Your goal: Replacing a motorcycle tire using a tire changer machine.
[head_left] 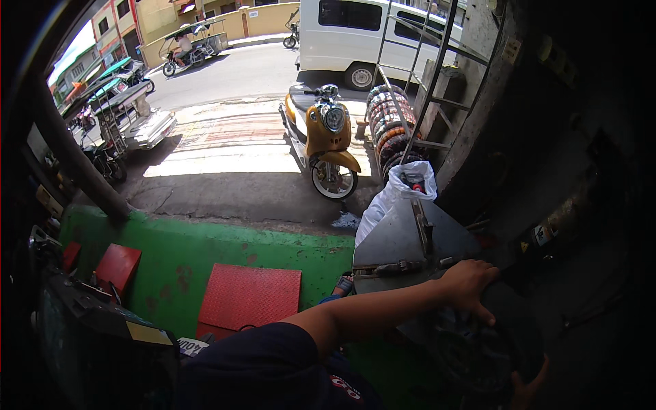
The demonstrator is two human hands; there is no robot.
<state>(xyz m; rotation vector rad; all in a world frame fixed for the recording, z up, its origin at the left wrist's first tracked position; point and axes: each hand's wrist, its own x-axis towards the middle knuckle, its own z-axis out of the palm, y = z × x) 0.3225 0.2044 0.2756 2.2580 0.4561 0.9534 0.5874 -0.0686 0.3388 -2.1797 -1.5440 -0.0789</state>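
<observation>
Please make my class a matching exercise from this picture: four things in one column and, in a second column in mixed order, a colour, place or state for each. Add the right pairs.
Column one
1. left hand
2. scooter
3. van
4. plastic bag

Column two
A. white, on the street
B. open-mouthed, with things inside
C. at the dark round object
D. gold, with a round headlight

Pairs: 1-C, 2-D, 3-A, 4-B
</observation>
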